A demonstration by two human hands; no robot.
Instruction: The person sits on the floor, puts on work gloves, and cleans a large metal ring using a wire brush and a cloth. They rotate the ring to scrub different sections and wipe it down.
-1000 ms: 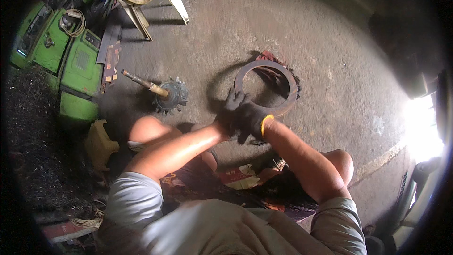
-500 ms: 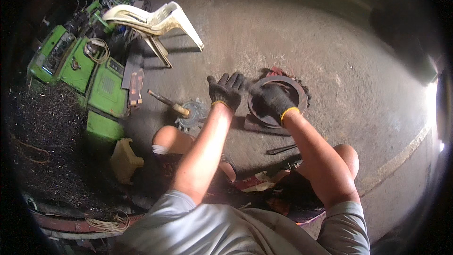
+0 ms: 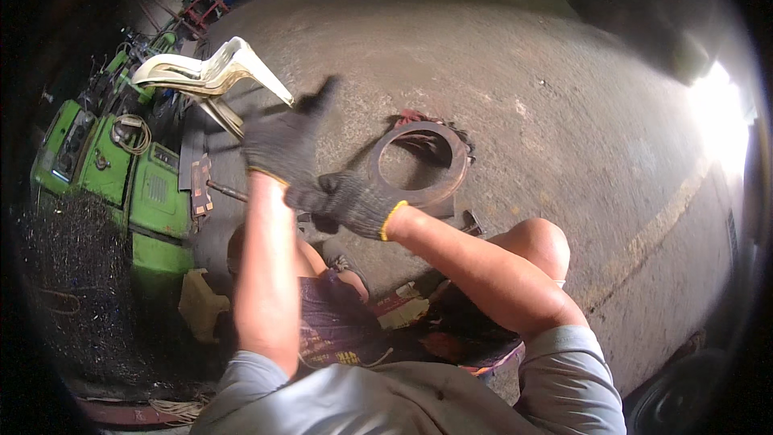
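Observation:
Both my hands wear dark knit gloves with yellow cuffs. My left hand is raised and smeared by motion, with fingers stretched out toward the upper right and nothing seen in them. My right hand reaches left across the left wrist. Its fingertips overlap a dark area there, so I cannot tell whether they grip anything. From behind my left forearm a metal shaft sticks out; the toothed metal part at its end is hidden by my hands. Right of them a heavy rusty metal ring lies on the floor.
A reddish cloth lies by the ring's far edge. A short dark tool lies near my right knee. White plastic chairs stand at the far left, beside green machinery and a dark heap of metal shavings.
Both hands have swung left, the right one away from the ring to beside the left wrist. The whole view has shifted too, and the toothed part is now covered.

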